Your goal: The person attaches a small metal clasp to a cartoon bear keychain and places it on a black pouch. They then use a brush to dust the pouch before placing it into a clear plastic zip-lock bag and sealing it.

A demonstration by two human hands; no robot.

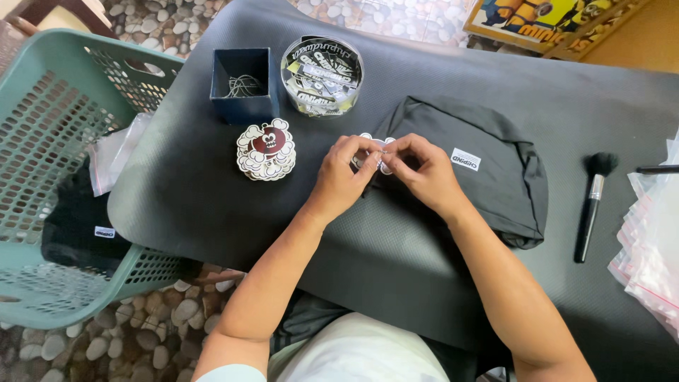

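Small white die-cut tag with scalloped edge [382, 145], pinched at frame centre between left hand [341, 177] and right hand [423, 175], both closed on it with fingertips meeting, just over the near edge of a folded black fabric garment with a small white label [488, 170]

Held so finely, likely to slip from the fingertips or bend if squeezed harder; whatever thin fastener passes through it too small to make out, so a snag on the cloth cannot be ruled out

Left of the hands, a stack of matching cloud-shaped tags with a red cartoon figure [267, 149]. Above that, toward upper centre, a small dark blue square box [242, 85] holding a tangle of thin pale strings, and beside it a round clear tub [322, 75] full of black-and-white printed slips

Far left, a green plastic lattice basket [49, 127] with dark cloth inside. Right side: a black-handled brush [591, 205] and clear zip bags [651, 255], all on the dark grey mat [212, 205] spread over a pebble floor
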